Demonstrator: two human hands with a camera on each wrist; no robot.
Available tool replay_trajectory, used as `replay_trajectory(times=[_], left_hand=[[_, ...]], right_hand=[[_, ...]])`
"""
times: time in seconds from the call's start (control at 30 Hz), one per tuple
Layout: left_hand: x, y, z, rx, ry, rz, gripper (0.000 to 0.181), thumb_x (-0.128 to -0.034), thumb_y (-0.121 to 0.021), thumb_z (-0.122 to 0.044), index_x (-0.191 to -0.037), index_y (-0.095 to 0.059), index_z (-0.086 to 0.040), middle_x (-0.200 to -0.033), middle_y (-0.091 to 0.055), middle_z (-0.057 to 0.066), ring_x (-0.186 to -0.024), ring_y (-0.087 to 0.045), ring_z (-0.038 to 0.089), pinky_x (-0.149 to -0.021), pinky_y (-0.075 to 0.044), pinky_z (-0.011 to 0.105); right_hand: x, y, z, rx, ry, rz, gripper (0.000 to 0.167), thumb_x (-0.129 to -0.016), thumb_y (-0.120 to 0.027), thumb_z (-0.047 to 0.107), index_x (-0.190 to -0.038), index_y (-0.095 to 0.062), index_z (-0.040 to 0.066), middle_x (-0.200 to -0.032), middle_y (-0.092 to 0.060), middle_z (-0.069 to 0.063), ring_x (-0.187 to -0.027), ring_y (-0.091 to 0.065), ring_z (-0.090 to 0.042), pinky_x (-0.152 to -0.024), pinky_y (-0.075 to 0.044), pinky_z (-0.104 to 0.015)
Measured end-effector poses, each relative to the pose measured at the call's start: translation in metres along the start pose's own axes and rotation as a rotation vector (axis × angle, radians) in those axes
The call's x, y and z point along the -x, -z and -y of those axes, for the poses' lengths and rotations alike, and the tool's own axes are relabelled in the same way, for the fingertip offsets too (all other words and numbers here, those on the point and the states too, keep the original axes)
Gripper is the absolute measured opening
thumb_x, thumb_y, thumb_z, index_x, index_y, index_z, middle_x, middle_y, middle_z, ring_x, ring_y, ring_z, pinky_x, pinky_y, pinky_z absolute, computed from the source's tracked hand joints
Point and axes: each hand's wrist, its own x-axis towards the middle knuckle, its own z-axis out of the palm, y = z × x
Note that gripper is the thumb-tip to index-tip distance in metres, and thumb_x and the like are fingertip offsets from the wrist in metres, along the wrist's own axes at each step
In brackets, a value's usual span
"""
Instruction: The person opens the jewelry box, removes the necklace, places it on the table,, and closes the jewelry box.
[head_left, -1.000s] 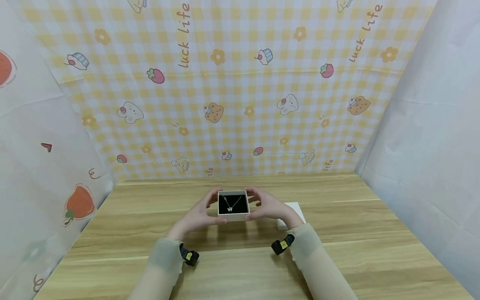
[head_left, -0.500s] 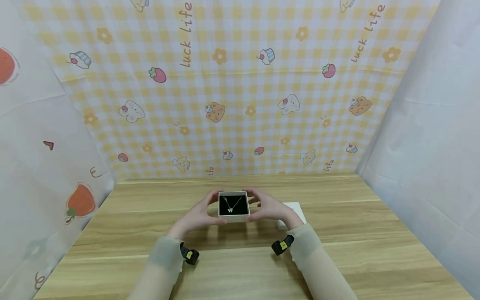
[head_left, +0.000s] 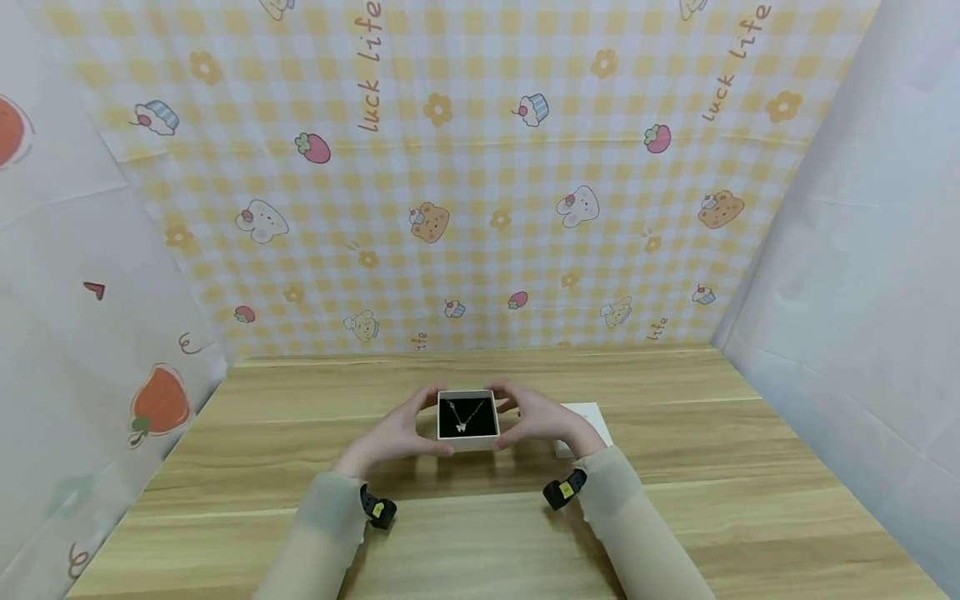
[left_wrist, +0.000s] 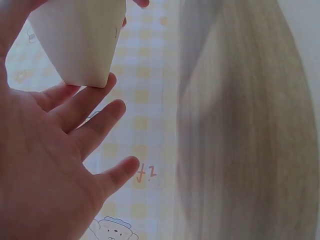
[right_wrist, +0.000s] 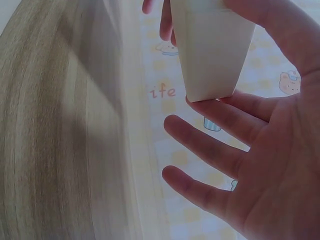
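Both hands hold a small white jewelry box point(head_left: 468, 445) between them, raised above the table and tipped so its inside faces the head camera. On its black lining lies a thin silver necklace point(head_left: 461, 427) with a small pendant that looks like a butterfly. My left hand point(head_left: 397, 433) grips the box's left side, thumb at the near edge and fingers at the far one. On the opposite side my right hand point(head_left: 536, 419) grips it the same way. Each wrist view shows the box's plain outer wall point(left_wrist: 75, 42), with the other fingers spread free.
A white box lid point(head_left: 588, 414) lies on the wooden table point(head_left: 480, 542), partly hidden behind the right wrist. A yellow checked cloth point(head_left: 480, 183) with cartoon prints hangs at the back, and pale cloths point(head_left: 847, 250) bound the sides.
The jewelry box has come down slightly in the head view, still between both hands. The fingers keep the same hold, and the lid has not moved.
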Motion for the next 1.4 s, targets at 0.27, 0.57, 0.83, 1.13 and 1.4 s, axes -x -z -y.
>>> replay_trajectory(times=[0.27, 0.57, 0.83, 1.13, 1.4], left_hand=[[0.0, -0.002, 0.002, -0.021, 0.006, 0.021, 0.098, -0.0707, -0.087, -0.034, -0.147, -0.032, -0.008, -0.149, -0.038, 0.015, -0.138, -0.031, 0.037, -0.108, -0.023, 0.062], [0.0, -0.004, 0.005, -0.038, -0.004, 0.049, 0.095, -0.0734, -0.085, -0.032, -0.146, -0.031, -0.004, -0.148, -0.039, 0.018, -0.136, -0.032, 0.04, -0.106, -0.025, 0.063], [0.001, -0.005, 0.007, -0.027, 0.005, 0.069, 0.093, -0.0708, -0.087, -0.029, -0.144, -0.034, -0.004, -0.145, -0.041, 0.017, -0.137, -0.032, 0.039, -0.108, -0.022, 0.061], [0.002, -0.006, 0.009, -0.087, 0.067, 0.078, 0.098, -0.0701, -0.087, -0.034, -0.146, -0.032, -0.007, -0.146, -0.041, 0.017, -0.136, -0.035, 0.036, -0.108, -0.024, 0.059], [0.003, -0.006, 0.009, -0.106, 0.061, 0.095, 0.098, -0.0697, -0.087, -0.032, -0.145, -0.032, -0.005, -0.141, -0.046, 0.014, -0.131, -0.041, 0.033, -0.108, -0.027, 0.056]], right_hand=[[0.0, -0.003, 0.001, 0.02, -0.01, -0.002, 0.091, -0.072, -0.085, 0.022, -0.146, -0.036, 0.005, -0.139, -0.046, -0.011, -0.122, -0.05, -0.034, -0.098, -0.042, -0.051], [0.0, -0.008, -0.003, 0.072, -0.027, 0.004, 0.089, -0.072, -0.085, 0.023, -0.145, -0.036, 0.007, -0.139, -0.046, -0.01, -0.121, -0.051, -0.031, -0.099, -0.041, -0.049], [-0.001, -0.013, -0.003, 0.111, -0.046, 0.008, 0.089, -0.071, -0.086, 0.023, -0.144, -0.038, 0.008, -0.137, -0.048, -0.009, -0.116, -0.054, -0.029, -0.095, -0.045, -0.046], [-0.001, -0.016, -0.001, 0.133, -0.063, 0.023, 0.092, -0.07, -0.086, 0.023, -0.145, -0.036, 0.006, -0.138, -0.049, -0.01, -0.117, -0.054, -0.03, -0.099, -0.041, -0.048], [-0.001, -0.019, -0.001, 0.129, -0.063, 0.037, 0.088, -0.069, -0.087, 0.023, -0.141, -0.039, 0.011, -0.135, -0.051, -0.009, -0.118, -0.053, -0.03, -0.101, -0.039, -0.046]])
